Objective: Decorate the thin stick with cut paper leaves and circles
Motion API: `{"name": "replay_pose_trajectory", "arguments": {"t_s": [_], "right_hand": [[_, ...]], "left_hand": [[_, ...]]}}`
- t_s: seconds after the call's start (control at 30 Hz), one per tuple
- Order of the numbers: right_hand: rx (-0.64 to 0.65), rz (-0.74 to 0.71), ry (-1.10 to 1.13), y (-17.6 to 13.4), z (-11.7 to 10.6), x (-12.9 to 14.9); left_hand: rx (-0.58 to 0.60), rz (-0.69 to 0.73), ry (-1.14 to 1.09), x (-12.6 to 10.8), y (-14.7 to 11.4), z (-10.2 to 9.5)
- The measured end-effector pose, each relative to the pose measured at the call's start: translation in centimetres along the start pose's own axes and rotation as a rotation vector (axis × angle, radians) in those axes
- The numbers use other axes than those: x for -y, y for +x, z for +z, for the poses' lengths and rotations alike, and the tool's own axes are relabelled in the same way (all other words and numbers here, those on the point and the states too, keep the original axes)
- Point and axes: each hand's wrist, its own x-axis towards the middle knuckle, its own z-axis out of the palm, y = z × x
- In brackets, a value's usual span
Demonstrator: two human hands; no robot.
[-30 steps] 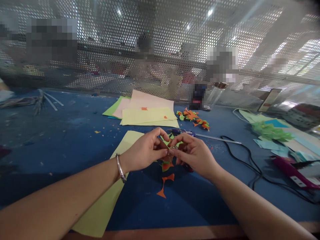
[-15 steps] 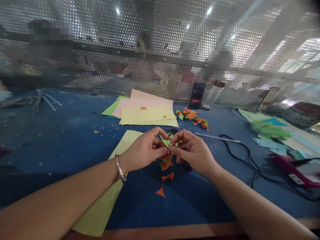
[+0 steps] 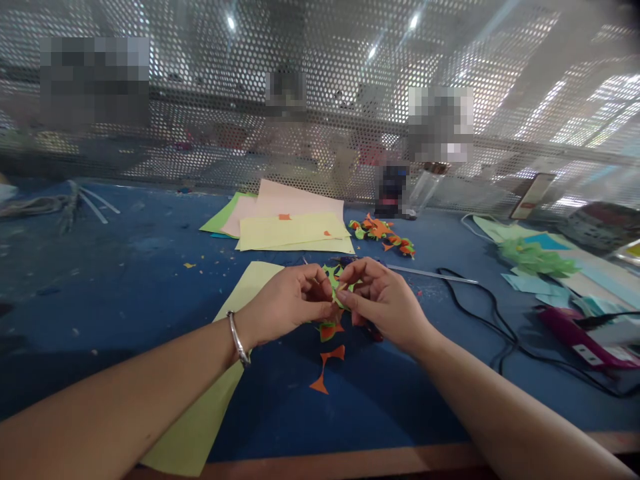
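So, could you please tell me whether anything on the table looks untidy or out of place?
Only loose scraps: a jagged orange scrap lies on the bare blue table, and a small orange bit sits stray on a yellow sheet. Nothing looks spilled.

No word, brand or number can be read. Any print on the narrow upright card (image 3: 533,196) by the perforated metal screen (image 3: 200,53), or on the magenta power strip (image 3: 556,325), is too blurred to make out.
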Motion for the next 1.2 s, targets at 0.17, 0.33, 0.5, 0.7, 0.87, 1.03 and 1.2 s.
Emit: {"name": "replay_pose_trajectory", "arguments": {"t_s": [0.17, 0.33, 0.5, 0.7, 0.87, 1.03, 1.2], "right_hand": [[-0.009, -0.027, 0.007, 0.17, -0.10, -0.23], [-0.017, -0.016, -0.006, 0.16, -0.07, -0.14], [-0.016, -0.017, -0.004, 0.11, -0.01, 0.02], [-0.014, -0.008, 0.006, 0.17, -0.05, -0.10], [-0.011, -0.011, 0.005, 0.17, -0.12, -0.22], [-0.014, -0.016, 0.008, 0.11, -0.14, -0.14], [-0.009, -0.009, 0.027, 0.07, -0.11, -0.03]], "left_hand": [[-0.021, -0.018, -0.039, 0.03, 0.11, 0.16], [-0.038, -0.036, -0.064, 0.07, 0.20, 0.24], [-0.023, -0.046, -0.097, 0.02, 0.17, 0.20], [-0.013, -0.056, -0.094, -0.32, 0.15, 0.21], [-0.028, -0.055, -0.087, -0.30, 0.18, 0.18], [-0.034, -0.059, -0.084, -0.32, 0.12, 0.17], [-0.039, -0.071, -0.091, -0.33, 0.13, 0.28]]}}
